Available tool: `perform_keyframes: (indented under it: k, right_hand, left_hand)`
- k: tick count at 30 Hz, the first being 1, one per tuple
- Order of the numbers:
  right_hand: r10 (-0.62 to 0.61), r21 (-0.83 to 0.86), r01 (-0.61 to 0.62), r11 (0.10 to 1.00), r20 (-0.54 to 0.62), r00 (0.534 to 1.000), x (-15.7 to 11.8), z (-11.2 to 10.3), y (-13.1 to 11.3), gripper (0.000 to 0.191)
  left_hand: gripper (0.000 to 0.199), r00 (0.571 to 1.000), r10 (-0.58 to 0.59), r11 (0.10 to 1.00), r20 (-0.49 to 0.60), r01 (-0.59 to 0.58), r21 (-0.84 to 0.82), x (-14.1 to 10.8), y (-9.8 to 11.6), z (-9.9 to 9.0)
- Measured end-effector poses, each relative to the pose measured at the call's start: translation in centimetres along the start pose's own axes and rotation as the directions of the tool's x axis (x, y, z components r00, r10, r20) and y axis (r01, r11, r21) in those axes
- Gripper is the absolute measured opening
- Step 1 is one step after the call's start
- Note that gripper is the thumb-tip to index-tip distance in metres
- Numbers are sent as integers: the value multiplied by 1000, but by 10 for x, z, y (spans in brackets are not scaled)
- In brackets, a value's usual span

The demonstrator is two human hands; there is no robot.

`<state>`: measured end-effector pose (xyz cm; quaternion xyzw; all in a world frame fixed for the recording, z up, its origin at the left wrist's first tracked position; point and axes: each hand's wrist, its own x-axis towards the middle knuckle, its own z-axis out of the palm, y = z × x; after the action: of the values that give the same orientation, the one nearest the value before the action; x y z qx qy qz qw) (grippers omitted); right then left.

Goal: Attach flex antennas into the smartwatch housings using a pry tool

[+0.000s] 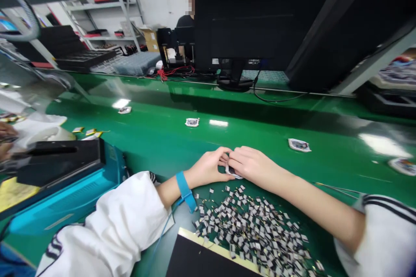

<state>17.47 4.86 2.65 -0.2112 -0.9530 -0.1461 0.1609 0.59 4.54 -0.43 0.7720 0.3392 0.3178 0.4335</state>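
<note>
Judged to be in progress on one white-edged unit (pixel 234 174), located between both hands at the green work surface (pixel 152 153), just beyond a loose pile of small grey-and-black parts (pixel 253 225). Not yet released; cannot be confirmed as complete, owing to cover by the fingers. Amply supplied with loose parts, judging by the broad spread in the pile. Accompanied farther out by four similar units (pixel 192 122), spaced well apart on the same surface and too small in view to rate as finished or unfinished. Partly closed at the left hand (pixel 211 167), with thumb and fingers in a C-shaped curve at the left side of the unit; judged to be in light hold of it. Curled at the right hand (pixel 249 164), with bent fingers over the upper right part of the same unit, close to the left fingertips. Cannot be told whether gripping or merely pressing there, because of the hidden thumb.
</note>
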Motion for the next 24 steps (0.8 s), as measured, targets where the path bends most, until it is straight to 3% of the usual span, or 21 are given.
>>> perform_keyframes:
  k: [4,6,8,10,12,14,16,19,21,24]
  right_hand:
    - [-71,11,70,997,75,995,3,-11,16,11]
    - [21,108,-33,994,104,994,12,-12,34,15]
    - [252,219,-271,937,113,961,30,-5,55,28]
    - [467,253,-485,837,133,874,56,14,71,44]
    - [496,234,-516,824,145,856,87,41,78,50]
    - [499,228,-525,820,167,851,117,68,75,44]
    - [503,235,-538,810,194,842,140,89,68,32]
    - [517,243,-571,784,253,818,155,96,58,28]
    - [530,237,-600,764,300,793,149,86,57,27]
    - [531,241,-616,750,337,778,119,55,60,28]
  left_hand:
    - [58,997,6,1000,-73,-5,12,0,-2,2]
    - [53,973,1,999,-229,10,43,0,-4,-7]
    - [45,886,-17,993,-463,69,95,0,-10,-27]
    - [39,738,-31,973,-674,178,150,-3,-21,-53]
    - [38,607,-37,932,-794,307,191,-7,-34,-80]
    - [36,547,-48,880,-836,420,224,-11,-47,-102]
    - [33,555,-71,824,-829,502,265,-12,-56,-115]
    - [31,617,-102,759,-780,555,340,-10,-63,-123]
    - [32,662,-110,742,-742,551,381,-8,-62,-125]
    - [35,706,-101,755,-700,513,408,-4,-56,-124]
